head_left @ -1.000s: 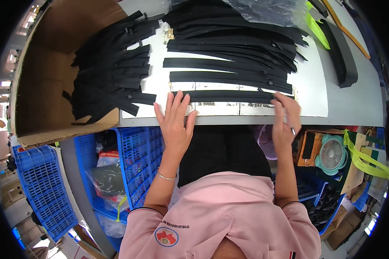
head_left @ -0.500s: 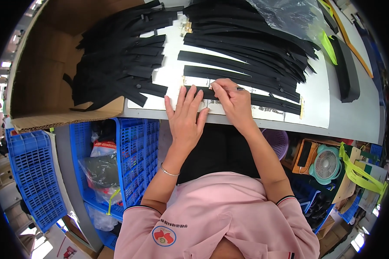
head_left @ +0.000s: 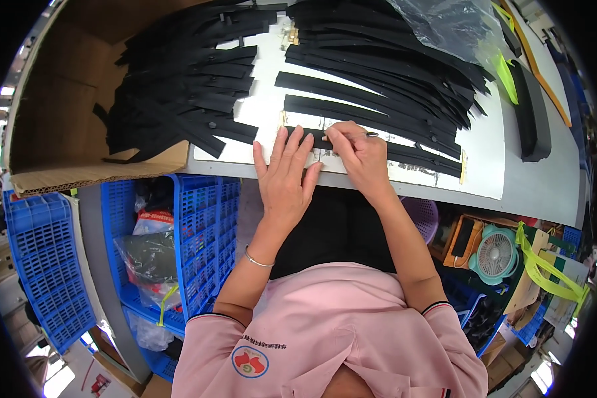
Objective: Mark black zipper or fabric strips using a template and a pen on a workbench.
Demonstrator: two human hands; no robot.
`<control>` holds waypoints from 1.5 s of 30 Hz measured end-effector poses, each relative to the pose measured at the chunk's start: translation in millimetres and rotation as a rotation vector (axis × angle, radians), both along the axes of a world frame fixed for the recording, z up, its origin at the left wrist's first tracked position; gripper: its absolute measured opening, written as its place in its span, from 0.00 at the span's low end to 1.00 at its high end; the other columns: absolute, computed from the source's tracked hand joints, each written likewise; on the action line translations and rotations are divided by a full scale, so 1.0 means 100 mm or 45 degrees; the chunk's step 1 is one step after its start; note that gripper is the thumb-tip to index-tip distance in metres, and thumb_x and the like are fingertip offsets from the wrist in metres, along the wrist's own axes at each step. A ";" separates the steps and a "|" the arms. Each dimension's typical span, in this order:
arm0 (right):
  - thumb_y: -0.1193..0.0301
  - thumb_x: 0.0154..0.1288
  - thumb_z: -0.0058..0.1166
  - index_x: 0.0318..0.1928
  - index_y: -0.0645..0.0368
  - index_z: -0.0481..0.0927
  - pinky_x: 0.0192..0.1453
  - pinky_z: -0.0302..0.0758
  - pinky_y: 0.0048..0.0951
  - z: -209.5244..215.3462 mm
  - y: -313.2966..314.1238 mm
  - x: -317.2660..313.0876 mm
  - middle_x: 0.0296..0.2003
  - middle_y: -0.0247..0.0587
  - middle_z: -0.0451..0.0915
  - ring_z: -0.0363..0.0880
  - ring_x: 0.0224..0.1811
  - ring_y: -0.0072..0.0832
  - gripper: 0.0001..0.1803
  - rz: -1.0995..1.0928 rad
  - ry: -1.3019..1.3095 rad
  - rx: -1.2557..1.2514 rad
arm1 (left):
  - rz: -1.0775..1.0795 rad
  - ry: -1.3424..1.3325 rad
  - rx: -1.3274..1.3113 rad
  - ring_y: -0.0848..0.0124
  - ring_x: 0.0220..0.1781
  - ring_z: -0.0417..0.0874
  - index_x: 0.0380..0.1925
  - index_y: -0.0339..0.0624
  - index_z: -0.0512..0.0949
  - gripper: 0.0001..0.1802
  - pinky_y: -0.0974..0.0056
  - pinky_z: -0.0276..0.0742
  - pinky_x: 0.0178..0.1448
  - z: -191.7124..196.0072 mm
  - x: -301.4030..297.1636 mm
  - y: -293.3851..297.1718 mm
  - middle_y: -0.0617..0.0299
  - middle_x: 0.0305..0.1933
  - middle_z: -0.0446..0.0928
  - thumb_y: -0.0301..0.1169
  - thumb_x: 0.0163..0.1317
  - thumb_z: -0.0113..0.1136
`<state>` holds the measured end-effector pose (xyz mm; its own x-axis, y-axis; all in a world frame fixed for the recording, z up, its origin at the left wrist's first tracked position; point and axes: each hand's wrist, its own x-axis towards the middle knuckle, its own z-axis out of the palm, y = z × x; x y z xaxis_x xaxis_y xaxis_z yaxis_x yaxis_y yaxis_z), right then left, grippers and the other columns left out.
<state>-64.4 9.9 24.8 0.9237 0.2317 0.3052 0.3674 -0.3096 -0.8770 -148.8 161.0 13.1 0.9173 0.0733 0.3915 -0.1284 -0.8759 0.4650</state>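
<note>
Black strip lay along the near edge of the white sheet. We pressed our left hand flat, fingers spread, on the strip's left end. Our right hand, just beside it, pinched a thin tool over the strip. Cardboard box sat left of the sheet.

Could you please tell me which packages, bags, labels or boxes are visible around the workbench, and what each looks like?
Cardboard box: far left on the bench, large, brown, open, holding black strips.
Clear plastic bag: top right, crumpled, transparent, over black strips.
Plastic bags: in the blue crate below the bench, left; clear with dark contents.
Round badge: on the pink shirt, red and white.
No screens in view.
</note>
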 end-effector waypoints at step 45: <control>0.74 0.71 0.61 0.30 0.67 0.84 0.26 0.72 0.27 0.05 -0.85 0.04 0.26 0.37 0.86 0.81 0.21 0.25 0.11 -0.349 -0.181 -0.075 | -0.302 -0.075 -0.222 0.59 0.61 0.77 0.52 0.41 0.85 0.16 0.44 0.65 0.73 0.11 0.23 -0.76 0.59 0.58 0.81 0.29 0.64 0.69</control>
